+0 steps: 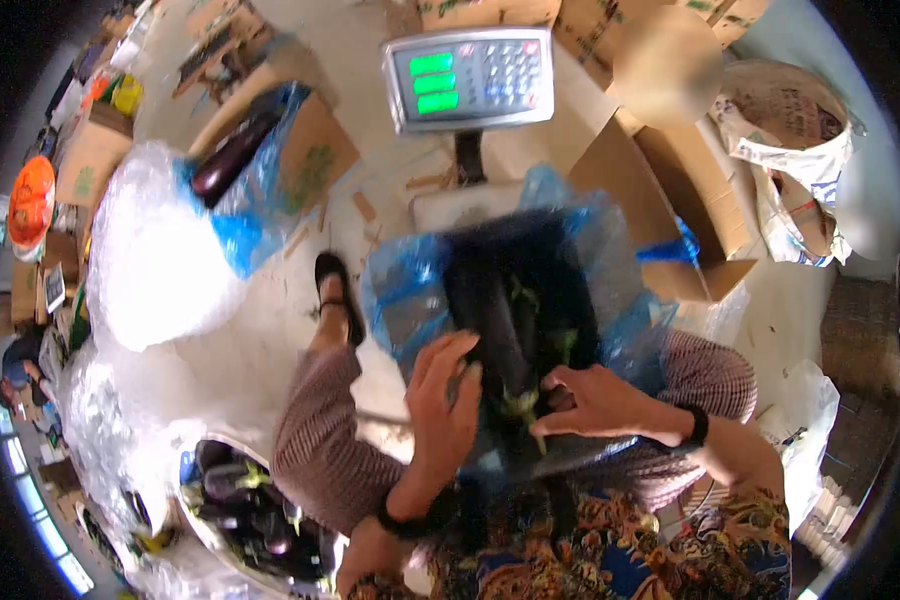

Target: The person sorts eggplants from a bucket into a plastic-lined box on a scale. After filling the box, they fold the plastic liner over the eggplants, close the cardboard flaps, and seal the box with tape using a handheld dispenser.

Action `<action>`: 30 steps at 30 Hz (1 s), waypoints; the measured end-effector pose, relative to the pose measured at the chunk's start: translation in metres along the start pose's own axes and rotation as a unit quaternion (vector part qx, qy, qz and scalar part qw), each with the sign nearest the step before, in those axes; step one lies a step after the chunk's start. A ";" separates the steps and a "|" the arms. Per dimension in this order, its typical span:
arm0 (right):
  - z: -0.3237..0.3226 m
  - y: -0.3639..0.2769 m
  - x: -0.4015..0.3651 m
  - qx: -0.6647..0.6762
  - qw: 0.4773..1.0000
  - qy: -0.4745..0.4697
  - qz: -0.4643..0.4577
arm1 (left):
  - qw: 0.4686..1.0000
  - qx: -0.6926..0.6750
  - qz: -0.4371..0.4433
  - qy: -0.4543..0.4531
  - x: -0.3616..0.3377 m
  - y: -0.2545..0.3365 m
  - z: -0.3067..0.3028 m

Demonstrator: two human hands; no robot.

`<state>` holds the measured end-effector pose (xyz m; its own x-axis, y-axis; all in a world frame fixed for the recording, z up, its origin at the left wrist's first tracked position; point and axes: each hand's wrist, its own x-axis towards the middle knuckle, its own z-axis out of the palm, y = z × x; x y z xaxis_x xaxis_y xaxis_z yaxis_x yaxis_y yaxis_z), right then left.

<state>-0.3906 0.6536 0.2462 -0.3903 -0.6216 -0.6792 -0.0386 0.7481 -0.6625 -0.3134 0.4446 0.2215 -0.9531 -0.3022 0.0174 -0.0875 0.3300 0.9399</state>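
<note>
Dark eggplants (505,325) with green stems lie in a box lined with blue plastic (395,275), which stands between the person's knees. My left hand (443,400) is over the box's left side, fingers apart and empty, close to a long eggplant. At the near right end of the box, my right hand (595,402) has its thumb and fingers apart beside a green eggplant stem (520,404). No eggplant is visibly held by either hand.
A scale display (470,80) with green digits stands beyond the box. An open carton (670,190) is at right, near woven sacks (785,110). At left are a carton with an eggplant (232,160), white plastic (160,250) and a basket of eggplants (260,510).
</note>
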 end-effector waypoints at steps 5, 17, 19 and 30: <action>0.042 0.031 0.021 0.170 0.984 -0.031 -0.048 | 0.999 0.022 -0.023 0.015 -0.033 -0.014 0.025; 0.055 -0.064 -0.079 0.118 0.987 -0.105 -0.004 | 0.894 -0.423 -0.133 0.059 -0.061 0.065 -0.031; 0.070 -0.080 -0.073 0.094 0.983 -0.063 -0.143 | 0.940 -0.326 -0.051 0.089 -0.078 0.073 -0.081; 0.095 -0.113 -0.022 -0.031 0.984 -0.099 -0.147 | 0.874 0.235 -0.268 0.331 -0.302 -0.070 -0.287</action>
<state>-0.2903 0.5604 0.3057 -0.1681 -0.8416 -0.5134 -0.1807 0.5382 -0.8232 0.0639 0.2557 0.2481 -0.3758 -0.9257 -0.0423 -0.7277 0.2665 0.6321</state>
